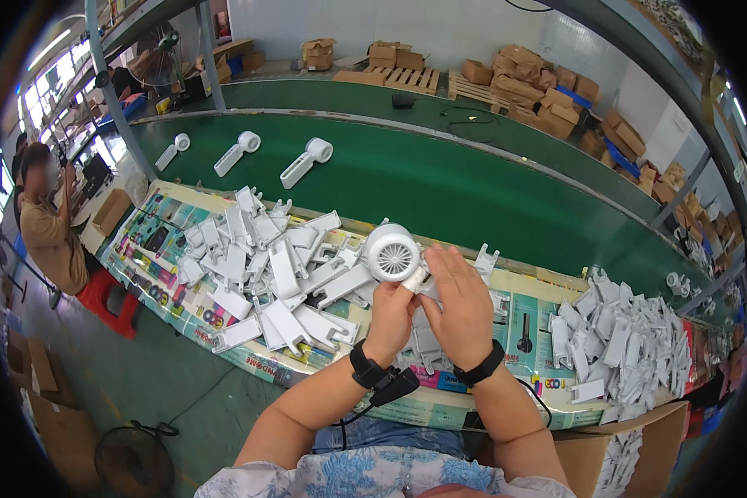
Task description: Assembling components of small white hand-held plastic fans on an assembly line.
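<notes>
A white handheld fan with a round, slatted head is held up in front of me over the bench. My left hand is closed around its neck, just below the head. Against the neck's right side lies my right hand, fingers together and bent over the fan; most of the lower part is hidden between my hands. To the left is a heap of white plastic handle shells. Several more shells lie partly covered under my wrists.
Beyond the bench runs a green conveyor belt, where three white fans lie at the left. A pile of small white parts covers the bench's right end, above a cardboard box. A seated person is at far left.
</notes>
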Demonstrator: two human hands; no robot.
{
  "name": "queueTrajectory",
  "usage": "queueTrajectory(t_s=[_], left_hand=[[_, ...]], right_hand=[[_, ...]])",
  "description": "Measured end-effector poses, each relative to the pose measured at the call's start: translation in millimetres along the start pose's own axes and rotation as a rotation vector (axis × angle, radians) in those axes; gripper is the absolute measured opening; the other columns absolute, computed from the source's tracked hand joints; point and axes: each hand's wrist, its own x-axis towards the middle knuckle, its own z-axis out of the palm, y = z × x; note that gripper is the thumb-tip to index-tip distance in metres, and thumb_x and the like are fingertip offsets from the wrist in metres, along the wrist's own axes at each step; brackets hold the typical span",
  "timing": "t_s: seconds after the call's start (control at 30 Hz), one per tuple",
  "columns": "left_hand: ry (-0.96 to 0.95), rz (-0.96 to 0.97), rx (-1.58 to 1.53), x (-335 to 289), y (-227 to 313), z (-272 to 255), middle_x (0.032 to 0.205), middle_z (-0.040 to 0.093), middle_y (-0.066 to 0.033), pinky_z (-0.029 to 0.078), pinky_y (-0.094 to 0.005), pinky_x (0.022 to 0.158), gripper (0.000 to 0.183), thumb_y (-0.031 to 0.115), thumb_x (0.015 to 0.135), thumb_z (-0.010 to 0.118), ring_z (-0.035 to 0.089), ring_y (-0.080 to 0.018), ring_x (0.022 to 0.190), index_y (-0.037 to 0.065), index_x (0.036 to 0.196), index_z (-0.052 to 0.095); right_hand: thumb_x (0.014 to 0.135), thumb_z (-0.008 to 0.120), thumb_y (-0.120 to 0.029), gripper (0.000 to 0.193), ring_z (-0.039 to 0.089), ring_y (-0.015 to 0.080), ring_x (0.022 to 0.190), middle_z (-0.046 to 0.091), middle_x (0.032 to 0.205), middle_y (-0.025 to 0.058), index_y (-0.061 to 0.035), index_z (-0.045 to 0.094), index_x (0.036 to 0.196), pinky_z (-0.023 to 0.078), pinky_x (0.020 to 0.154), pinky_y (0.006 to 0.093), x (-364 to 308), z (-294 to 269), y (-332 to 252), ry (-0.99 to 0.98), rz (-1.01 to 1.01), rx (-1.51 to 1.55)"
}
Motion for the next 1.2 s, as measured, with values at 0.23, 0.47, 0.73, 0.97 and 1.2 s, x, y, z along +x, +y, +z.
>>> queueTrajectory(t_s=[0.23, 0.47, 0.73, 0.97, 1.2], left_hand=[[0.093, 0.173, 0.122, -2, 10, 7, 0.102, 0.059, -0.0043, 0.045, -0.0249, 0.078, 0.028, 0.007, 0.082, 0.06, 0.056, -0.0112, 0.092, 0.0, 0.108, 0.055], [0.063, 0.369, 0.115, -4, 27, 5, 0.103, 0.06, -0.0068, 0.045, -0.0247, 0.081, 0.028, 0.003, 0.081, 0.061, 0.056, -0.0126, 0.095, 0.001, 0.109, 0.055], [-0.047, 0.412, 0.008, -23, 40, 16, 0.105, 0.06, -0.0079, 0.046, -0.0273, 0.084, 0.03, 0.006, 0.081, 0.063, 0.057, -0.0148, 0.097, 0.002, 0.109, 0.053], [-0.108, 0.24, 0.295, -14, 46, 16, 0.098, 0.062, -0.0093, 0.046, -0.0322, 0.086, 0.025, 0.009, 0.083, 0.059, 0.057, -0.0193, 0.099, 0.001, 0.106, 0.055], [0.051, 0.11, 0.028, 17, 24, 5, 0.1, 0.061, -0.012, 0.049, -0.0336, 0.083, 0.027, 0.011, 0.084, 0.057, 0.06, -0.0211, 0.093, 0.0, 0.108, 0.053]], right_hand=[[0.067, 0.065, -0.007, 0.058, 0.047, 0.0336, 0.112, 0.051, 0.119, 0.0168, -0.0016, 0.046, 0.121, 0.038, 0.094, 0.0405, 7, 13, -8, 0.022, 0.054, 0.081], [0.083, 0.057, -0.021, 0.025, 0.046, 0.0064, 0.06, 0.053, 0.072, 0.0003, -0.0017, 0.053, 0.099, 0.037, 0.051, 0.0214, -24, 15, 26, -0.106, 0.695, 0.946], [0.088, 0.049, -0.03, 0.034, 0.043, 0.0083, 0.067, 0.05, 0.077, 0.0008, 0.0025, 0.049, 0.099, 0.037, 0.057, 0.0249, -22, 3, -16, 0.13, 0.637, 0.948], [0.078, 0.051, -0.044, 0.05, 0.046, 0.0202, 0.054, 0.051, 0.062, 0.0123, 0.0055, 0.054, 0.072, 0.035, 0.051, 0.0313, -44, 23, 35, 0.262, 0.247, 0.608], [0.084, 0.058, -0.031, 0.032, 0.038, 0.006, 0.059, 0.047, 0.06, -0.0016, -0.0003, 0.054, 0.074, 0.034, 0.05, 0.0238, -28, 42, 38, 0.217, 0.508, 0.905]])
